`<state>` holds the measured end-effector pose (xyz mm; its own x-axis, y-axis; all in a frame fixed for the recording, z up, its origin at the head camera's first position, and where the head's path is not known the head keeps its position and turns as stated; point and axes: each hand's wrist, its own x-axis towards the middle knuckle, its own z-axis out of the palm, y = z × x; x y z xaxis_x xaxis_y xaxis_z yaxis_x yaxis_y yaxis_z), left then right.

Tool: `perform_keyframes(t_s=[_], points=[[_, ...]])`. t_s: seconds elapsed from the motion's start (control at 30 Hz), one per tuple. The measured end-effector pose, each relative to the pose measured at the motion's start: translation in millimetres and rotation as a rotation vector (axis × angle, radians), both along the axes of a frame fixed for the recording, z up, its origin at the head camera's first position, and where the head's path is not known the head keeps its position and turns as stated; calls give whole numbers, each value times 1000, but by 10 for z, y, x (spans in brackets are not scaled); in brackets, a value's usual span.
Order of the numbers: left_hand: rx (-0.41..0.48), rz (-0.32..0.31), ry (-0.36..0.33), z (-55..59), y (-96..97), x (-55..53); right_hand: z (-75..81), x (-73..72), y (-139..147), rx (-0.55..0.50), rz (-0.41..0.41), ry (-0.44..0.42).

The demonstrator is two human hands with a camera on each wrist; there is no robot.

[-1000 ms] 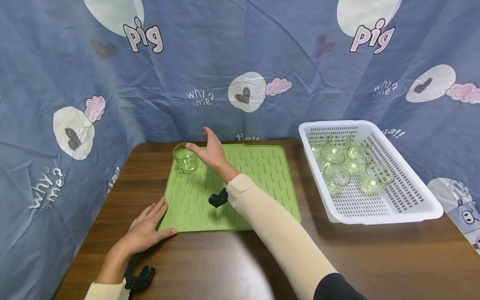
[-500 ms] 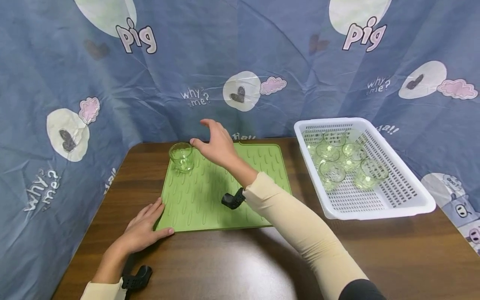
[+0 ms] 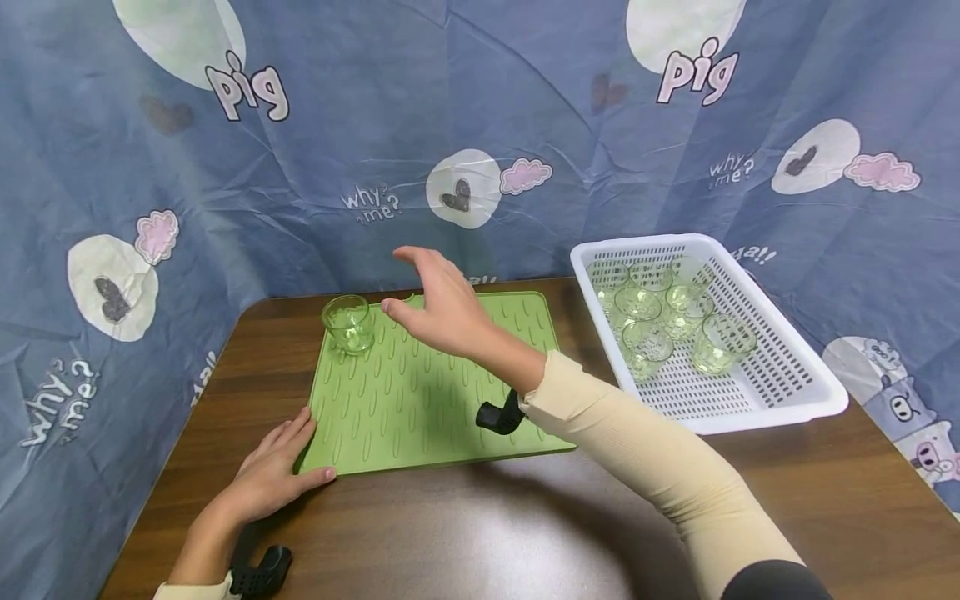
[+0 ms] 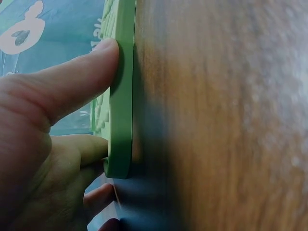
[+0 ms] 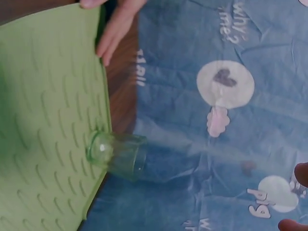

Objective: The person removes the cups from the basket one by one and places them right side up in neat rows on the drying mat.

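Observation:
A clear green-tinted glass point(image 3: 350, 325) stands upright on the far left corner of a green ridged mat point(image 3: 420, 417). My right hand point(image 3: 446, 308) hovers over the mat to the right of that glass, thumb and fingers spread, holding nothing. In the right wrist view the glass point(image 5: 118, 153) is apart from my fingertips point(image 5: 290, 224), which show at the right edge. My left hand point(image 3: 270, 475) rests at the mat's near left corner, fingers along the left side. In the left wrist view its thumb point(image 4: 91, 72) touches the edge of the mat point(image 4: 121, 120).
A white perforated plastic basket point(image 3: 795, 408) stands on the right of the wooden table point(image 3: 420, 533), with several similar glasses point(image 3: 723, 343) toward its left and back. A blue printed cloth point(image 3: 300, 183) hangs behind and along the sides.
My right hand has moved right, away from the glass, which stays on the mat. My left hand keeps its place on the mat corner. The head view has shifted slightly right.

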<state>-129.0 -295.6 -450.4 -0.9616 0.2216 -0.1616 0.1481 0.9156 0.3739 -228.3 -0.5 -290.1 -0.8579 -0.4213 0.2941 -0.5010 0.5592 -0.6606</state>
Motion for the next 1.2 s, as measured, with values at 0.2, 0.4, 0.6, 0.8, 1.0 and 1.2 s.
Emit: perform_keyframes(t_s=[0.2, 0.4, 0.6, 0.8, 1.0, 1.2], points=[[2, 5, -11, 2, -2, 17, 6, 117, 174, 78, 44, 75], [26, 9, -16, 18, -27, 26, 19, 166, 382, 108, 57, 139], [21, 4, -20, 1, -41, 27, -34, 214, 620, 116, 88, 129], [18, 8, -18, 9, -39, 15, -28, 208, 960, 133, 28, 126], [12, 6, -21, 15, -14, 12, -97, 174, 1325, 76, -23, 111], [-7, -4, -18, 21, 2, 0, -111, 177, 1711, 16, -59, 113]])
